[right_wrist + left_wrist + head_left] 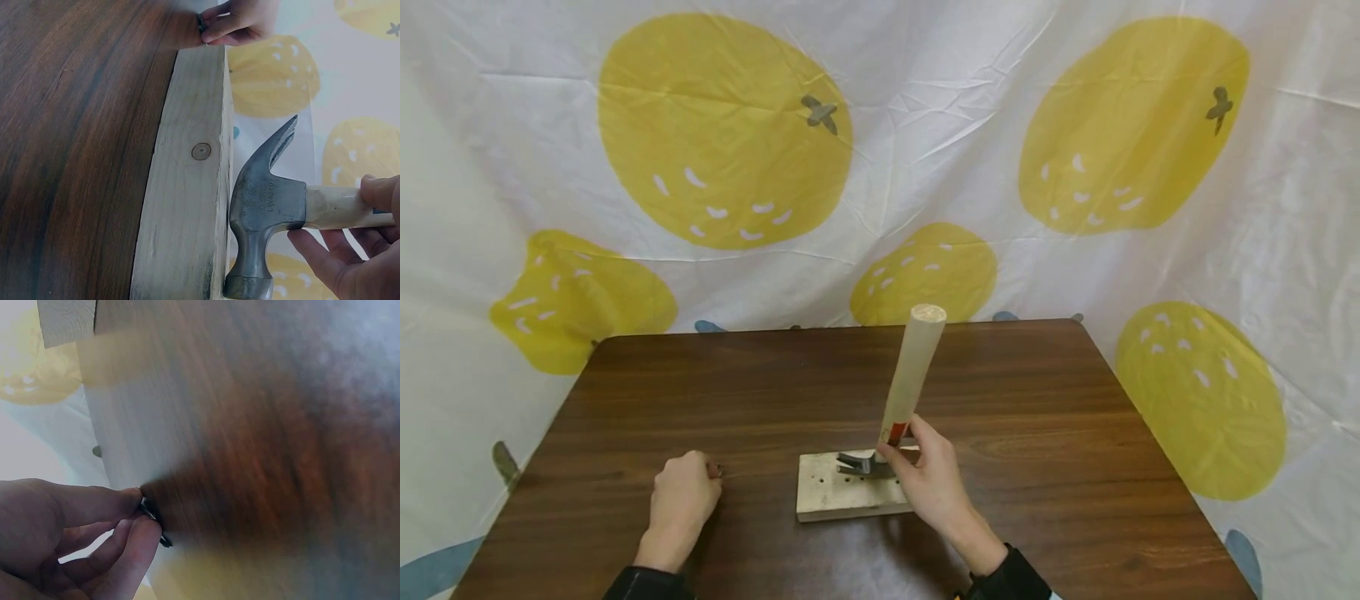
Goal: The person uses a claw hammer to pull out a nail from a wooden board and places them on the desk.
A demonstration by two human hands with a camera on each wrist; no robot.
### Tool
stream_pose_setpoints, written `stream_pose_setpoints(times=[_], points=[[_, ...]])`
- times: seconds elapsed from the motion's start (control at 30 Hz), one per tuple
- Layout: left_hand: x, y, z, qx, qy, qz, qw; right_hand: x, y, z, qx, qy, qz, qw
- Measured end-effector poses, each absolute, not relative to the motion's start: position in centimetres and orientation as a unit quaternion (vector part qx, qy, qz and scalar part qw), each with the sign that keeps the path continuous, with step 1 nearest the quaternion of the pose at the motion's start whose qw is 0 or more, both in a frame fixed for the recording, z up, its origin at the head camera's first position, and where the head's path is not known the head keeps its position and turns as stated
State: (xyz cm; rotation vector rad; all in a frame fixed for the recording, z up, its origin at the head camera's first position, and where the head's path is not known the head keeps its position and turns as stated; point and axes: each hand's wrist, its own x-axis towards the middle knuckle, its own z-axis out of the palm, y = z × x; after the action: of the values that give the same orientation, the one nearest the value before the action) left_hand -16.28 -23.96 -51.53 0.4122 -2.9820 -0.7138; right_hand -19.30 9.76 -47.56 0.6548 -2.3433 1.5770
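My right hand (pixel 936 479) grips a claw hammer (pixel 913 367) by its pale wooden handle, close to the metal head. The handle points up and leans slightly right, while the head, claw to the left, is at the top of a pale wooden block (pixel 823 500) with small dark holes. In the right wrist view the steel hammer head (pixel 265 200) lies against the block's edge. Left of the block, my left hand (pixel 683 496) is low over the table. Its thumb and finger pinch a thin dark nail-like piece (pixel 165 540), mostly covered by the fingertips.
The brown wood-grain table (pixel 760 392) reaches back to a white cloth (pixel 917 125) printed with yellow fruit, which hangs behind and along both sides. A round knot (pixel 201 151) marks the side of the block.
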Motion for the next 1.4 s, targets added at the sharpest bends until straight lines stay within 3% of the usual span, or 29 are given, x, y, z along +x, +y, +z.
stream_pose_setpoints(times=[1.03, 1.4], points=[[-16.22, -24.26, -51.71, 0.131, -0.959, -0.248, 0.023, -19.47, 9.50, -47.15, 0.241, -0.819, 0.505, 0.129], [-16.08, -23.72, -51.47, 0.133, -0.958, -0.248, 0.046, -19.33, 9.17, -47.06, 0.234, -0.792, 0.558, 0.079]])
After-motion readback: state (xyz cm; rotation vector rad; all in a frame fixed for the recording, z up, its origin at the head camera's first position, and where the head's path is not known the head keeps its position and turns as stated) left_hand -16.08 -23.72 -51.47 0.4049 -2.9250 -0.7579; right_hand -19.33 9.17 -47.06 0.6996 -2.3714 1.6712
